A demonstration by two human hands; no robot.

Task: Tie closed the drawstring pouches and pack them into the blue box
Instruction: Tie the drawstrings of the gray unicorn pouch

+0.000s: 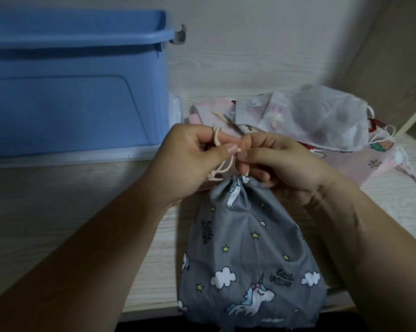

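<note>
Pale surface (58,212) held a grey unicorn pouch (250,248) at its near edge, the blue box (70,92) back left. Close together, the left hand (190,159) and right hand (281,164) both pinched its cream drawstring (216,140).

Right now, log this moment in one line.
phase: tying | left hand: pinches drawstring | right hand: pinches drawstring | grey unicorn pouch: neck gathered, on table | blue box: back left | other pouches: back right

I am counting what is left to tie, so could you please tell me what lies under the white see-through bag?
Pink printed pouches lie under the white see-through bag, partly sticking out on both sides. How many are stacked beneath it cannot be seen.
</note>
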